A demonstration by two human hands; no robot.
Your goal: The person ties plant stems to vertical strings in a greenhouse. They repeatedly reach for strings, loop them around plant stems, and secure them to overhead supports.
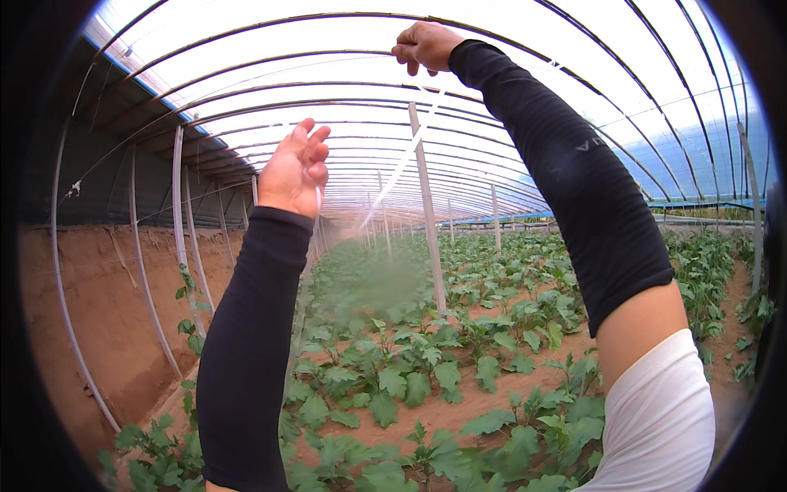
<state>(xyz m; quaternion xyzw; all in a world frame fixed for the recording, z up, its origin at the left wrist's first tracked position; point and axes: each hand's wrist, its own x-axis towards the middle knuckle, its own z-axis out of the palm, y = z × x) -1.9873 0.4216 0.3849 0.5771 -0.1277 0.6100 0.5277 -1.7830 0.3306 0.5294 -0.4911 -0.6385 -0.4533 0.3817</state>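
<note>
My left hand (pixel 295 169) is raised, palm towards me, with loosely curled fingers; a thin white plastic strand (pixel 318 200) comes from beneath its fingertips and runs down behind the black sleeve. Higher up, my right hand (pixel 426 49) reaches to the roof beside a thin overhead wire, its fingers bent; what lies between them is lost in the glare. Below it a white plastic strip (pixel 406 157) slants down to the left, past a post. Whether its upper end meets the right hand cannot be told.
Leafy green plants (pixel 384 381) grow in rows in reddish soil. An upright post (pixel 427 209) stands ahead, with several more behind. Curved poles (pixel 264 55) carry the clear roof film. On the left, slanting supports (pixel 147 264) line an earthen wall (pixel 101 313).
</note>
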